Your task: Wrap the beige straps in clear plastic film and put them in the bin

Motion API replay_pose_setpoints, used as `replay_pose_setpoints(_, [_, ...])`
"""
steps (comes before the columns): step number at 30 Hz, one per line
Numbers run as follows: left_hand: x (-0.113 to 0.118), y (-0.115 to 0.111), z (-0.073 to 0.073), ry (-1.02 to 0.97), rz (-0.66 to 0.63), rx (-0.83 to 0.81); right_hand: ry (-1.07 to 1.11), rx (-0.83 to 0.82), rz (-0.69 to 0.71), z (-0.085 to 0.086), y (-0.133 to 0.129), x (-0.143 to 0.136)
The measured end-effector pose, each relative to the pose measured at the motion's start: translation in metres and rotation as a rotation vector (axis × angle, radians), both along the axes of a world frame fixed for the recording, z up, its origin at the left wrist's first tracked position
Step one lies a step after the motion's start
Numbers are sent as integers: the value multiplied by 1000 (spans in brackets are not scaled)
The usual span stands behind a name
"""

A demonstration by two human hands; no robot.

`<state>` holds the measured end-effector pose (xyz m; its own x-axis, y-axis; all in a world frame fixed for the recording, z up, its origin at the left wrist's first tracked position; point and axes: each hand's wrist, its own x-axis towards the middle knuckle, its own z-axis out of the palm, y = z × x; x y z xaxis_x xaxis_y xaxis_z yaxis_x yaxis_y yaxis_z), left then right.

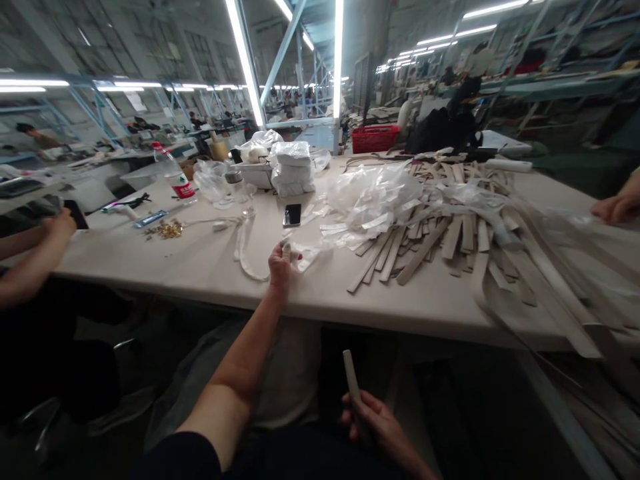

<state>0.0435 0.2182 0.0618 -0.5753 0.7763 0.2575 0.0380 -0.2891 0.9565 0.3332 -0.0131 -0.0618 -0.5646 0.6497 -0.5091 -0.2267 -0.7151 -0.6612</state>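
Observation:
My left hand point(280, 267) is stretched out over the front part of the table, its fingers closed on a small pale piece, beside a clear plastic bag point(307, 257). Low in front of my body, below the table edge, my right hand point(375, 417) grips a beige strip point(351, 373) that points upward. A white strap point(243, 257) lies curved on the table left of my left hand. To the right, many beige strips point(423, 250) are heaped beside a pile of clear plastic bags point(373, 193).
The table point(200, 267) also bears a phone point(292, 215), gold-coloured pieces point(171, 229), a bottle point(180, 180) and stacked white packs point(291, 167). Another person's hands point(63, 223) are at the left, and another hand point(615, 208) is at the right edge.

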Motion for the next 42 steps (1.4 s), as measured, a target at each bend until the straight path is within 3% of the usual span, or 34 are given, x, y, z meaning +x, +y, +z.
replay_pose_setpoints(8, [-16,-27,15,-403,-87,-9,-44,-10,-59,3,1,4])
replay_pose_setpoints(11, [-20,-43,20,-492,-160,-61,-67,7,-48,13,2,5])
replay_pose_setpoints(14, [-20,-61,25,-525,-201,-84,-78,69,-37,36,9,5])
replay_pose_setpoints(17, [-16,-80,31,-425,-255,-90,-105,196,-66,68,26,4])
replay_pose_setpoints(24, [6,-99,39,-142,-461,-138,31,407,-17,143,102,-35])
replay_pose_setpoints(27, [16,-99,37,-108,-535,-141,74,353,4,158,136,-63])
replay_pose_setpoints(30, [23,-100,33,-95,-576,-139,93,309,-16,163,160,-84])
replay_pose_setpoints(33, [22,-101,31,-77,-525,-123,76,320,-41,166,179,-93])
replay_pose_setpoints(37, [2,-102,33,-203,-300,-58,26,371,-123,184,215,-82])
replay_pose_setpoints(42, [-26,-110,37,-298,-192,-64,-244,580,-462,211,271,-37])
